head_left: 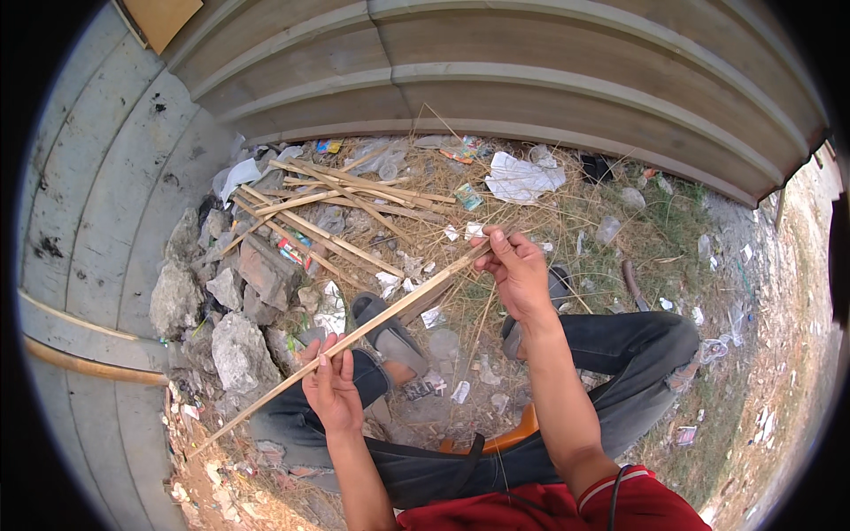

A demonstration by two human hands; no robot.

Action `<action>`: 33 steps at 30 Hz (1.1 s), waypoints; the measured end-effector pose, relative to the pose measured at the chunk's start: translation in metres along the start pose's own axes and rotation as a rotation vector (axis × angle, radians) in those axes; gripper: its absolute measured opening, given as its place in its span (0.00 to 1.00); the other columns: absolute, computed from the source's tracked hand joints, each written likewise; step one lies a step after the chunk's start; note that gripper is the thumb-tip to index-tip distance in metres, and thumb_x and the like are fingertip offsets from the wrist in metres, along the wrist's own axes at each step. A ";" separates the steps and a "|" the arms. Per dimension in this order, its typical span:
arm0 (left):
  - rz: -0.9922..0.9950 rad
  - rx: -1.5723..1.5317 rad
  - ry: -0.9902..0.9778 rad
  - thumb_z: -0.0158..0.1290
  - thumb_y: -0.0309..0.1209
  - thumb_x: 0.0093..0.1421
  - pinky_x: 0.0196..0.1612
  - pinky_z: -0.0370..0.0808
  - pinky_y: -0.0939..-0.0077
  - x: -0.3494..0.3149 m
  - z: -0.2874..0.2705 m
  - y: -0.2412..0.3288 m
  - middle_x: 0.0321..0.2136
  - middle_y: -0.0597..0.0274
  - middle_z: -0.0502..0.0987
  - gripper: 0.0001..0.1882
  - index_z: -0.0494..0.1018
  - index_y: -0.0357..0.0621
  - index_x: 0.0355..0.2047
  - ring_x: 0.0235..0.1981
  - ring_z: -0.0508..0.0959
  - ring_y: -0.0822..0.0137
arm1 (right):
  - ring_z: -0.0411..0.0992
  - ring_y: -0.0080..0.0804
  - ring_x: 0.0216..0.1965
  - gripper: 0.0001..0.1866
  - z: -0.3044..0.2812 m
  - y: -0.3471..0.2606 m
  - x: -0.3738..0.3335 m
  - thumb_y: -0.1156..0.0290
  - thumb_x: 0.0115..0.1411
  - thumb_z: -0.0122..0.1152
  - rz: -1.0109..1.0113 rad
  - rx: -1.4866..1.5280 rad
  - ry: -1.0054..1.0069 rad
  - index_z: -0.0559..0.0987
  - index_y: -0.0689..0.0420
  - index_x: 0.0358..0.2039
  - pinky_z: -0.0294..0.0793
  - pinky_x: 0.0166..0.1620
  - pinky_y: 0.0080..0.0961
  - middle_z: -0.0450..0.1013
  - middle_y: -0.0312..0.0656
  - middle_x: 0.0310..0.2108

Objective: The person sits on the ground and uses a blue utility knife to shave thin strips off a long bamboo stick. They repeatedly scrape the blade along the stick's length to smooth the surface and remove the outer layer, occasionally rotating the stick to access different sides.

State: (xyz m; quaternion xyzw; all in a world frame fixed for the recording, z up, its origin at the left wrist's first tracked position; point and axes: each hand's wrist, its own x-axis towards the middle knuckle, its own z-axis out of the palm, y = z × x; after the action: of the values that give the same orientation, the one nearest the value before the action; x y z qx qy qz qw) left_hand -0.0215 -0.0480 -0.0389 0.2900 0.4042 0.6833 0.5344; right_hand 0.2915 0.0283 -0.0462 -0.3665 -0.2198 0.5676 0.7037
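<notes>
Across my lap slants a long, thin bamboo-like strip (407, 303), running from the lower left up to the right. My right hand (521, 274) pinches its upper end between thumb and fingers. Farther down, my left hand (334, 389) grips the strip with the thumb over it and the other fingers partly spread. Beyond my feet lies a loose pile of similar strips (345, 190), crossing one another on dry grass. A blade with a brown handle (631, 281) rests on the ground to the right of my right hand.
Broken concrete chunks (243, 352) are heaped on the left beside a grey wall (97, 203). A ribbed metal sheet (531, 66) stands at the back. White paper (524, 177) and other litter are scattered around. An orange seat (513, 432) shows between my legs.
</notes>
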 end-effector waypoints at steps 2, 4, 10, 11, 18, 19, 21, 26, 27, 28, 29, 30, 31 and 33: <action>0.012 -0.018 -0.006 0.45 0.37 0.75 0.59 0.79 0.65 -0.002 -0.004 0.011 0.57 0.42 0.74 0.26 0.58 0.35 0.67 0.59 0.76 0.54 | 0.76 0.22 0.30 0.15 -0.003 -0.015 -0.001 0.64 0.69 0.62 -0.063 0.052 0.055 0.77 0.63 0.48 0.78 0.39 0.22 0.80 0.45 0.41; 0.037 -0.088 0.026 0.43 0.41 0.76 0.61 0.77 0.62 0.001 -0.009 0.024 0.60 0.41 0.72 0.29 0.56 0.35 0.69 0.61 0.74 0.53 | 0.75 0.20 0.30 0.14 -0.013 -0.040 -0.001 0.63 0.69 0.62 -0.172 0.087 0.129 0.78 0.61 0.46 0.78 0.37 0.21 0.81 0.44 0.39; 0.185 -0.098 0.171 0.40 0.43 0.77 0.68 0.69 0.64 0.025 -0.042 0.055 0.69 0.49 0.61 0.30 0.53 0.38 0.71 0.69 0.65 0.57 | 0.73 0.17 0.31 0.14 -0.077 -0.121 -0.036 0.62 0.69 0.62 -0.370 -0.022 0.368 0.78 0.58 0.47 0.75 0.36 0.16 0.80 0.38 0.39; 0.211 -0.086 0.213 0.40 0.43 0.77 0.68 0.68 0.65 0.029 -0.046 0.063 0.70 0.50 0.60 0.30 0.53 0.38 0.71 0.69 0.64 0.58 | 0.73 0.15 0.31 0.14 -0.095 -0.131 -0.041 0.63 0.70 0.60 -0.390 -0.021 0.363 0.78 0.58 0.49 0.76 0.37 0.15 0.80 0.35 0.39; 0.284 -0.053 0.259 0.42 0.39 0.76 0.66 0.69 0.69 0.053 -0.064 0.109 0.69 0.52 0.62 0.29 0.55 0.35 0.70 0.67 0.66 0.61 | 0.71 0.15 0.33 0.16 -0.166 -0.176 -0.069 0.63 0.69 0.61 -0.438 -0.085 0.574 0.78 0.58 0.52 0.72 0.38 0.15 0.78 0.35 0.43; 0.277 -0.021 0.236 0.42 0.39 0.76 0.66 0.70 0.70 0.055 -0.060 0.113 0.68 0.51 0.63 0.28 0.55 0.35 0.70 0.67 0.67 0.62 | 0.70 0.15 0.33 0.16 -0.172 -0.181 -0.070 0.63 0.69 0.61 -0.435 -0.096 0.565 0.77 0.58 0.52 0.72 0.38 0.15 0.77 0.34 0.43; 0.262 0.003 0.186 0.42 0.39 0.76 0.65 0.71 0.71 0.060 -0.056 0.116 0.66 0.50 0.66 0.27 0.57 0.34 0.69 0.65 0.70 0.62 | 0.70 0.14 0.33 0.17 -0.185 -0.191 -0.068 0.64 0.69 0.61 -0.443 -0.101 0.529 0.77 0.58 0.53 0.72 0.38 0.13 0.77 0.34 0.45; 0.268 -0.035 0.275 0.42 0.37 0.76 0.66 0.71 0.71 0.076 -0.065 0.132 0.67 0.53 0.66 0.26 0.59 0.35 0.68 0.67 0.67 0.63 | 0.69 0.14 0.32 0.18 -0.232 -0.231 -0.067 0.65 0.69 0.62 -0.550 -0.050 0.605 0.75 0.60 0.55 0.73 0.37 0.14 0.75 0.38 0.50; 0.269 -0.003 0.275 0.42 0.37 0.76 0.66 0.70 0.71 0.076 -0.065 0.136 0.67 0.53 0.66 0.26 0.59 0.35 0.68 0.67 0.67 0.62 | 0.69 0.14 0.32 0.18 -0.259 -0.246 -0.071 0.65 0.69 0.61 -0.568 -0.036 0.612 0.75 0.60 0.55 0.73 0.37 0.14 0.75 0.38 0.50; 0.269 0.036 0.279 0.42 0.37 0.76 0.66 0.70 0.72 0.076 -0.067 0.141 0.67 0.53 0.66 0.26 0.59 0.34 0.68 0.67 0.67 0.62 | 0.69 0.15 0.32 0.18 -0.289 -0.259 -0.076 0.66 0.69 0.61 -0.579 -0.021 0.621 0.75 0.60 0.55 0.73 0.37 0.15 0.75 0.38 0.50; 0.291 0.030 0.295 0.42 0.35 0.76 0.66 0.70 0.72 0.077 -0.070 0.146 0.67 0.52 0.66 0.26 0.59 0.33 0.68 0.68 0.67 0.62 | 0.68 0.14 0.28 0.15 -0.319 -0.270 -0.083 0.66 0.70 0.60 -0.614 0.025 0.688 0.76 0.59 0.53 0.74 0.34 0.15 0.77 0.37 0.48; 0.315 0.058 0.313 0.42 0.35 0.75 0.65 0.71 0.73 0.079 -0.074 0.150 0.66 0.51 0.67 0.26 0.59 0.34 0.68 0.66 0.68 0.63 | 0.68 0.14 0.25 0.13 -0.354 -0.281 -0.096 0.67 0.70 0.58 -0.650 0.068 0.759 0.78 0.59 0.51 0.74 0.30 0.15 0.79 0.37 0.46; 0.335 0.085 0.327 0.43 0.34 0.75 0.63 0.72 0.73 0.083 -0.078 0.154 0.66 0.51 0.68 0.26 0.59 0.34 0.68 0.65 0.70 0.63 | 0.69 0.16 0.28 0.15 -0.409 -0.287 -0.118 0.68 0.71 0.55 -0.700 0.031 0.828 0.76 0.62 0.53 0.76 0.35 0.18 0.77 0.39 0.49; 0.343 0.126 0.356 0.44 0.33 0.74 0.62 0.73 0.74 0.092 -0.085 0.144 0.65 0.51 0.69 0.26 0.60 0.35 0.68 0.64 0.71 0.64 | 0.72 0.23 0.34 0.17 -0.527 -0.320 -0.185 0.70 0.72 0.51 -0.776 -0.004 0.845 0.73 0.66 0.56 0.78 0.41 0.23 0.76 0.44 0.50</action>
State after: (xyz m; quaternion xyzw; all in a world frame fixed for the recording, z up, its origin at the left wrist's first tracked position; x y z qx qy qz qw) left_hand -0.1877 0.0055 0.0392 0.2618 0.4787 0.7778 0.3120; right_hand 0.8305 -0.3177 -0.1160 -0.4553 -0.0389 0.0718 0.8866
